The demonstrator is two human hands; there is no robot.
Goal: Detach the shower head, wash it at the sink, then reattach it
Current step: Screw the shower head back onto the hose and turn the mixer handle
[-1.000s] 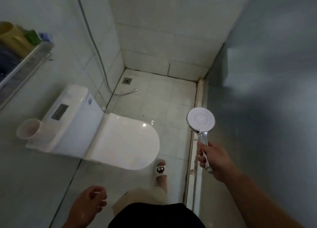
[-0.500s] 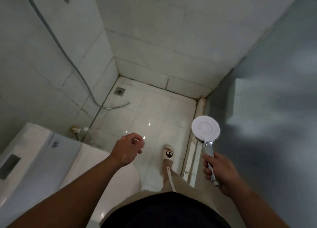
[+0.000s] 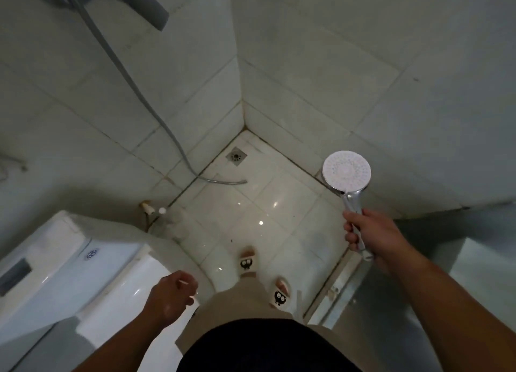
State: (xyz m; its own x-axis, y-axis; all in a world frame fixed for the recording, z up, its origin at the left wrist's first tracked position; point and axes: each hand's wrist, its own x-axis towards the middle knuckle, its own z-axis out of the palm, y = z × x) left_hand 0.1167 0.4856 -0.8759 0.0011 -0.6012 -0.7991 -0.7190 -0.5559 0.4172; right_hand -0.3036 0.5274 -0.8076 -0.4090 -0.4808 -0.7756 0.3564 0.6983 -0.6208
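Fingers (image 3: pixel 351 228) of the right hand (image 3: pixel 374 236) curl round the chrome handle of the shower head (image 3: pixel 346 171) at 3 o'clock, its round white dimpled face turned up. The left hand (image 3: pixel 170 296) hangs loosely curled, holding nothing, at 7 o'clock over the glossy white toilet (image 3: pixel 69 265). 1 grey hose (image 3: pixel 134 89) ends loose on shiny tiles beside the square drain (image 3: pixel 236 156).

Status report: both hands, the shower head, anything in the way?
Right hand grips shower head by its handle, detached. Left hand loose, holds nothing. Hose end lies on floor near drain; toilet close at left.
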